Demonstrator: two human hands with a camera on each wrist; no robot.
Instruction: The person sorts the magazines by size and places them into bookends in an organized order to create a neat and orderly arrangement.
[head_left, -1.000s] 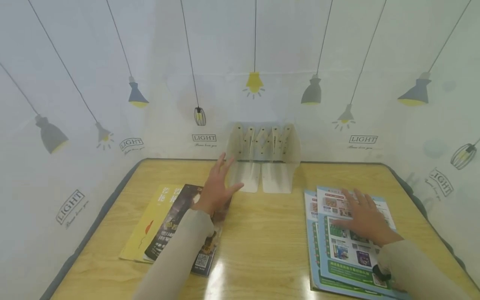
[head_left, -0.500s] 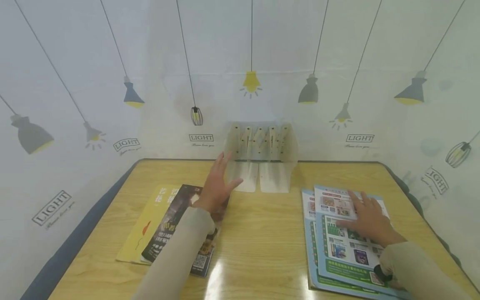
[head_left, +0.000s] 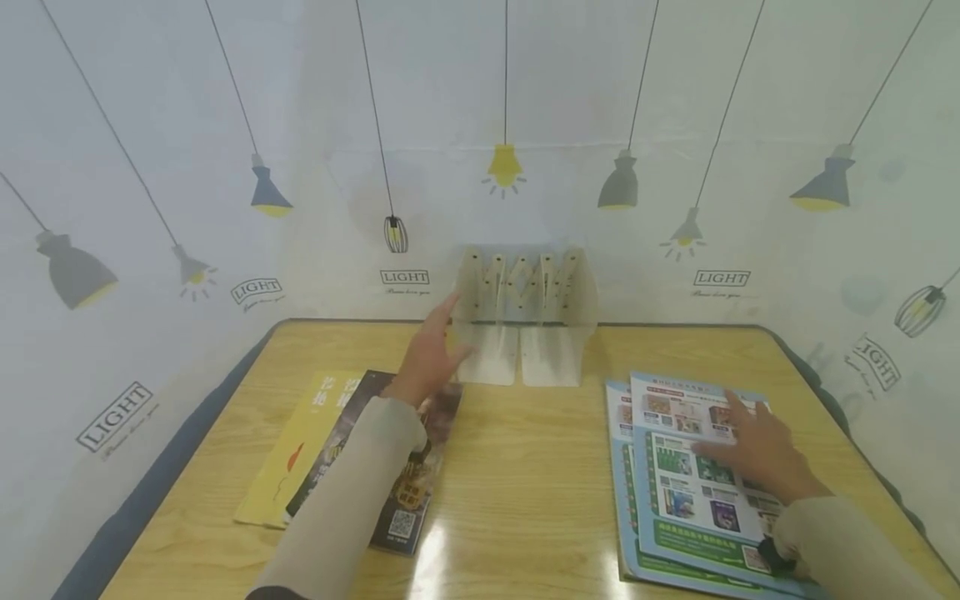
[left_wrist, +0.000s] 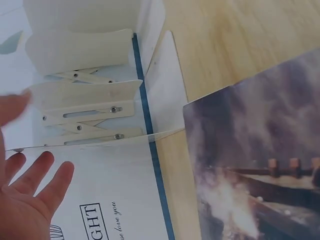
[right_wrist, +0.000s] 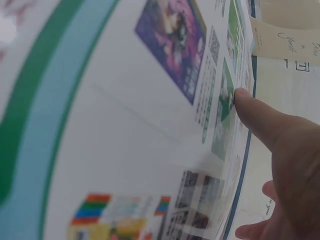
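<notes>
A pale cream expandable book rack (head_left: 551, 354) with crossed slotted bars stands at the back of the table. Beside its left side panel is my left hand (head_left: 427, 358), fingers spread and thumb apart. The left wrist view shows these fingers (left_wrist: 57, 185) extended close to the rack's panel edge. My right hand (head_left: 772, 454) is over the upper right of a stack of light blue and white booklets (head_left: 705, 537), fingers mostly straight and gripping nothing. In the right wrist view, the thumb's tip is right at the booklet's printed page (right_wrist: 145, 130).
On the left lie a yellow magazine (head_left: 281, 467) and, overlapping it, a dark magazine (head_left: 401, 521), partly hidden by my left forearm. Behind the wood-grain table (head_left: 525, 475), a white curtain (head_left: 442, 100) printed with lamps rises along the back and sides.
My right hand has slid right across the booklets, away from their middle. The left hand has shifted slightly forward along the rack's left side. Rack and magazines stay put.
</notes>
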